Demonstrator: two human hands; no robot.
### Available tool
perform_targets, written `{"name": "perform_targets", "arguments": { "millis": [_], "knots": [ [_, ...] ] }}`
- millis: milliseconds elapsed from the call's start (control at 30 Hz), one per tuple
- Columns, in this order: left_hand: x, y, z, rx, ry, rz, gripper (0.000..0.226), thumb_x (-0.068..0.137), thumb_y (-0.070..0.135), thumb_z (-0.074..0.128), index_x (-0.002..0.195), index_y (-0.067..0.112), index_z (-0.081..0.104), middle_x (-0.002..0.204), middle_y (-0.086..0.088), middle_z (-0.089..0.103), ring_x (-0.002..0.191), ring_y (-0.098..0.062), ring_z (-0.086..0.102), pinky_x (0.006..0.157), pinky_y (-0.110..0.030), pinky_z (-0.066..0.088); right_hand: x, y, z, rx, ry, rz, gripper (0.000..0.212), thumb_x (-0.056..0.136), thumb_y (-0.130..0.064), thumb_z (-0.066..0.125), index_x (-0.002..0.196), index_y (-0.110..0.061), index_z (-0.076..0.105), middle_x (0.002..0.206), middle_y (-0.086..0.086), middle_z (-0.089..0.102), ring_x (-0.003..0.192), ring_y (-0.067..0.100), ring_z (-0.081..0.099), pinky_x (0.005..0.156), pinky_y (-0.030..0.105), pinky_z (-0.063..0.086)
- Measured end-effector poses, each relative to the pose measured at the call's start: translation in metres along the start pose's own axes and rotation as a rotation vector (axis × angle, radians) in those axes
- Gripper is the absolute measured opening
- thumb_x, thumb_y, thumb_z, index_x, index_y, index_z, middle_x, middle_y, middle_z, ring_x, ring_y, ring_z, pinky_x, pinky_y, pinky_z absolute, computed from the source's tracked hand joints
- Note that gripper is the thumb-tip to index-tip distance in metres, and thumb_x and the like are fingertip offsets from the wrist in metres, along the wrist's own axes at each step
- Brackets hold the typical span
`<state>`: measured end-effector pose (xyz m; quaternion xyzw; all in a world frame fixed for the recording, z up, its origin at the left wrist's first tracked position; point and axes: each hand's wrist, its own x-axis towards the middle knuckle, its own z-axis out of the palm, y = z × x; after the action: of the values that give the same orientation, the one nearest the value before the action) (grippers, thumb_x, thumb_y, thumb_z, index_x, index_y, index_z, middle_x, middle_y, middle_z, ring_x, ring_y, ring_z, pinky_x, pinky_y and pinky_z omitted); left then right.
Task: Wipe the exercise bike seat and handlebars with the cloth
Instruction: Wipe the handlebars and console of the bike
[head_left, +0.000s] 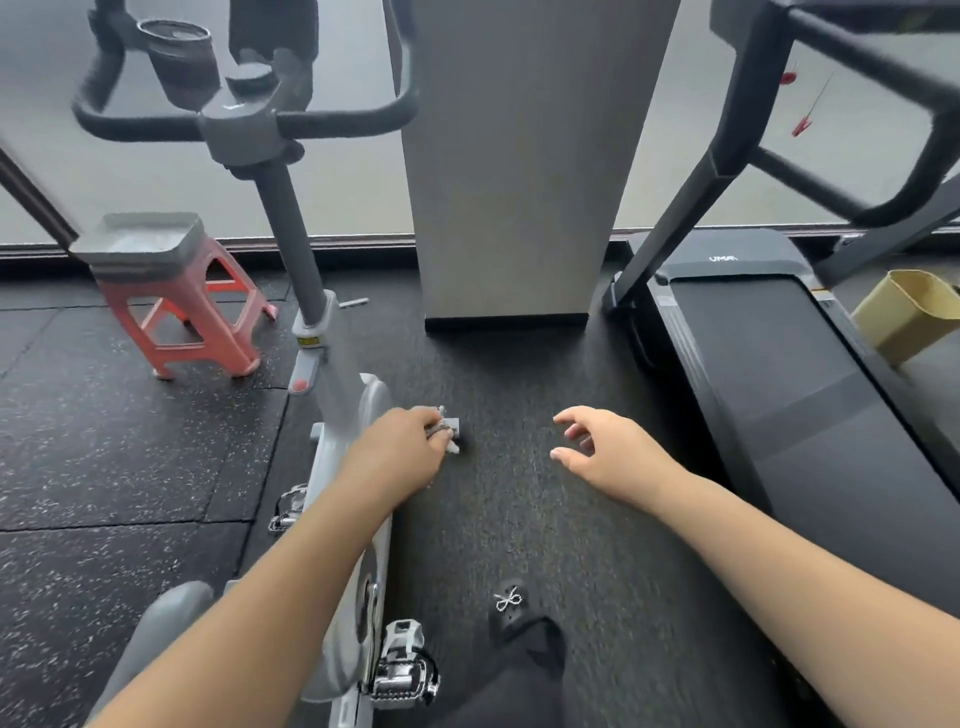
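The exercise bike stands at the left, with dark handlebars (156, 124) at the top and a grey seat (166, 618) at the lower left, partly hidden by my left forearm. My left hand (400, 449) hovers beside the bike's white frame (343, 415) and grips a small crumpled grey-white cloth (448, 431). My right hand (608, 449) hangs above the dark floor mat, fingers loosely spread, holding nothing. Neither hand touches the seat or the handlebars.
A pink stool (182, 306) with a grey tray on it stands left of the bike post. A grey pillar (509, 182) rises in the middle. A treadmill (779, 389) lies at the right beside a yellow bin (904, 312). My shoe (511, 605) is below.
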<state>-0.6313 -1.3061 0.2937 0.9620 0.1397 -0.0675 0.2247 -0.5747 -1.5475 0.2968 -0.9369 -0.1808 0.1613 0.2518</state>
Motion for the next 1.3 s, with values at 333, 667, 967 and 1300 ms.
{"name": "perform_targets", "arguments": {
  "millis": [333, 667, 967, 1300],
  "knots": [
    [0.162, 0.028, -0.06, -0.029, 0.076, -0.014, 0.021, 0.092, 0.039, 0.044, 0.102, 0.031, 0.06, 0.101, 0.002, 0.057, 0.087, -0.019, 0.056, 0.075, -0.031, 0.046, 0.183, -0.033, -0.077, -0.033, -0.005, -0.124, 0.045, 0.088, -0.039, 0.061, 0.13, -0.026, 0.05, 0.12, -0.004, 0.058, 0.104, 0.014, 0.056, 0.094, 0.031, 0.045],
    [0.242, 0.03, -0.119, -0.154, 0.234, -0.142, 0.032, 0.09, 0.041, 0.047, 0.121, 0.036, 0.057, 0.118, 0.005, 0.059, 0.109, -0.017, 0.055, 0.091, -0.033, 0.044, 0.325, -0.079, -0.119, 0.036, -0.004, -0.311, 0.044, 0.088, -0.036, 0.062, 0.129, -0.026, 0.05, 0.118, -0.003, 0.059, 0.099, 0.013, 0.056, 0.085, 0.022, 0.039],
    [0.292, 0.06, -0.204, -0.296, 0.653, -0.274, 0.02, 0.088, 0.04, 0.054, 0.104, 0.039, 0.065, 0.095, 0.009, 0.068, 0.095, -0.017, 0.06, 0.082, -0.03, 0.046, 0.477, -0.132, -0.192, 0.17, 0.056, -0.527, 0.042, 0.088, -0.039, 0.061, 0.127, -0.027, 0.052, 0.116, -0.004, 0.057, 0.092, 0.009, 0.059, 0.077, 0.023, 0.042],
    [0.31, 0.073, -0.263, -0.316, 0.904, -0.383, 0.011, 0.089, 0.035, 0.055, 0.09, 0.042, 0.063, 0.065, 0.024, 0.056, 0.064, 0.011, 0.054, 0.055, -0.008, 0.036, 0.601, -0.216, -0.256, 0.309, 0.151, -0.674, 0.061, 0.089, -0.042, 0.057, 0.143, -0.028, 0.032, 0.135, 0.003, 0.047, 0.105, 0.02, 0.059, 0.085, 0.033, 0.046]
  ]
}}
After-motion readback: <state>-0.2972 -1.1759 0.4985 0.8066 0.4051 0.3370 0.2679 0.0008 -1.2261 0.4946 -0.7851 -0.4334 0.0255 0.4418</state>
